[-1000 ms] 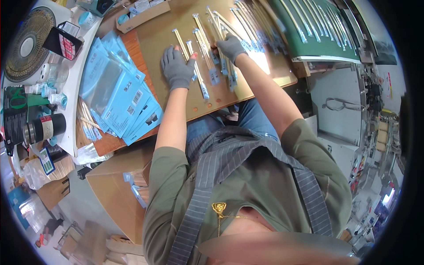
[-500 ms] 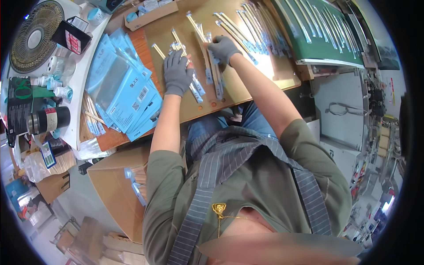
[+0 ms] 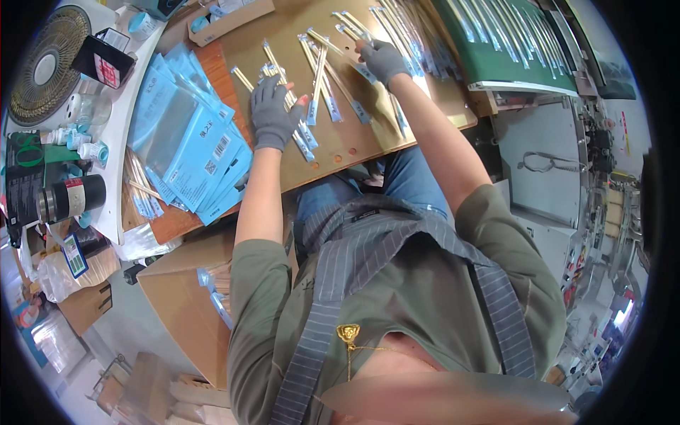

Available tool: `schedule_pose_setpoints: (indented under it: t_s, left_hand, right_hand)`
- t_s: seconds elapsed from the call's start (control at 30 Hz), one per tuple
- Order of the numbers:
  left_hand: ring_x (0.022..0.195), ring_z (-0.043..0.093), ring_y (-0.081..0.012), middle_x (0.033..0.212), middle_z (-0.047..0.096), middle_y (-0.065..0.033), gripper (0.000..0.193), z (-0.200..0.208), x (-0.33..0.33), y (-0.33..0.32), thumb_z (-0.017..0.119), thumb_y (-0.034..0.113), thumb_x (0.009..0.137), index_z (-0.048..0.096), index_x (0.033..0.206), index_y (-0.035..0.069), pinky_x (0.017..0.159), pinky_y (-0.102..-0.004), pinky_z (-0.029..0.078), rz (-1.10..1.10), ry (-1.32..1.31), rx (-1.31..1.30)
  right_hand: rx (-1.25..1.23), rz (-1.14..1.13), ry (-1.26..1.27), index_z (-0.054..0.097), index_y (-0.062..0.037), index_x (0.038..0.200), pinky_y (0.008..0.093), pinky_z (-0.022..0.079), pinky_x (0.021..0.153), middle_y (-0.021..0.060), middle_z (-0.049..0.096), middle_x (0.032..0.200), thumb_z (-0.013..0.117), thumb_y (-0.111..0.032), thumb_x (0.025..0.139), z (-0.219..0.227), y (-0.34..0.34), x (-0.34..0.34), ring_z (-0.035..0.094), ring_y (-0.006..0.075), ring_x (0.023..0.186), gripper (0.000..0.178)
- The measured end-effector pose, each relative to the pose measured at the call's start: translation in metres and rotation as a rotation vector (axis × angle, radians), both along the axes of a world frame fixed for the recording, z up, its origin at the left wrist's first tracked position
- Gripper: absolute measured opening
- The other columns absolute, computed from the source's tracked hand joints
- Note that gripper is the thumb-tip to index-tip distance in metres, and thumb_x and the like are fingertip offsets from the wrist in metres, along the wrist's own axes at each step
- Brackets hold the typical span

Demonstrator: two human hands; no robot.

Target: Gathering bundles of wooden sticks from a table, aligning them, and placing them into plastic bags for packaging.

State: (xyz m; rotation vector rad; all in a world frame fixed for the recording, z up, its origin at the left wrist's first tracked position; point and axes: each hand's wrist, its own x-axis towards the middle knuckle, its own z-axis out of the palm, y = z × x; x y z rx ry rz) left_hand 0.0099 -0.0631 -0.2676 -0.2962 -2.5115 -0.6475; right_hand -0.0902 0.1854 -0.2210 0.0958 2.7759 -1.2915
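Note:
My left hand (image 3: 272, 117), in a grey glove with bare fingertips, lies over a small bunch of wrapped chopsticks (image 3: 304, 138). Its fingers are apart, and the thumb points to the right. Farther right, my right hand (image 3: 384, 60), gloved alike, has its fingers bent down onto wrapped chopsticks (image 3: 351, 30) near the edge of a larger group. The palm hides part of them. Between the hands, several wrapped pairs (image 3: 322, 85) lie crossed on the brown board, touched by neither hand. Their sleeves are clear with blue ends.
Blue printed plastic bags (image 3: 195, 152) are piled left of the brown board (image 3: 340, 142). A green surface (image 3: 489, 60) with rows of wrapped chopsticks stands at the far right. On the white shelf (image 3: 117, 170) are a fan (image 3: 46, 67) and a black flask (image 3: 74, 197). A cardboard box (image 3: 177, 301) sits below.
My right hand has moved right and away from me, off the middle chopsticks, which now lie crossed and spread. My left hand has shifted slightly left in the picture, its thumb farther out.

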Motion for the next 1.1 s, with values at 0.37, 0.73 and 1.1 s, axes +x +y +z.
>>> schedule_pose_setpoints:
  t_s: [0.37,0.73,1.1]
  left_hand:
    - [0.117,0.046,-0.0326,0.12,0.054,-0.0124,0.034,-0.001,0.001,-0.003,0.069,0.035,0.076,0.064,0.101,0.013,0.101,-0.044,0.034,-0.011,-0.004,-0.007]
    - [0.118,0.046,-0.0319,0.122,0.054,-0.0126,0.035,-0.001,0.004,-0.006,0.069,0.033,0.077,0.064,0.104,0.011,0.101,-0.043,0.034,-0.016,-0.01,-0.006]
    - [0.118,0.046,-0.0329,0.124,0.053,-0.0137,0.034,0.006,-0.002,0.002,0.068,0.032,0.078,0.064,0.104,0.011,0.101,-0.0424,0.034,-0.034,-0.032,-0.009]
  right_hand:
    - [-0.555,0.194,-0.248,0.063,-0.0012,0.102,0.0265,0.048,0.056,0.0061,0.066,0.089,0.064,-0.026,0.083,0.048,-0.007,-0.017,0.058,0.0124,0.066,0.031]
    - [-0.249,0.118,-0.242,0.065,0.0016,0.094,0.0271,0.048,0.056,0.0067,0.067,0.077,0.058,-0.044,0.089,0.064,-0.021,0.009,0.061,0.0148,0.059,0.047]
    - [0.161,0.02,-0.017,0.064,-0.0015,0.094,0.0395,0.05,0.077,0.0207,0.066,0.09,0.054,-0.028,0.081,-0.018,-0.014,-0.029,0.064,0.0347,0.085,0.031]
